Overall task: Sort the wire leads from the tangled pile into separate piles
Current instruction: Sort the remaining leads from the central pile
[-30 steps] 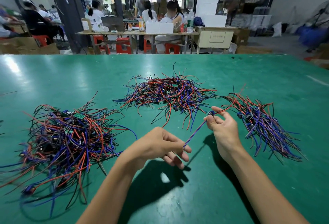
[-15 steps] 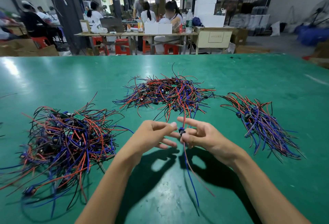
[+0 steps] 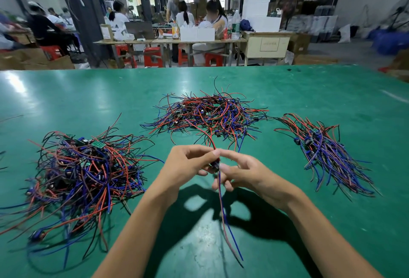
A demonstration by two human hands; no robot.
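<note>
1 wire lead (image 3: 222, 207): pinched at its dark component between the fingertips of the left hand (image 3: 186, 162) and right hand (image 3: 241, 172), above the green table (image 3: 309, 100); since 0.5 s ago the hands have been drawn closer together. Red and blue tails hang toward the viewer. 3 piles unmoved: tangled pile (image 3: 81, 173) left, middle pile (image 3: 210, 114), right pile (image 3: 329, 151).

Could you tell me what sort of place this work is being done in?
Most likely a small electronics assembly workshop. Piles of wire leads lie on a green table, people sit at a workbench behind, and white boxes are stacked by it.
</note>
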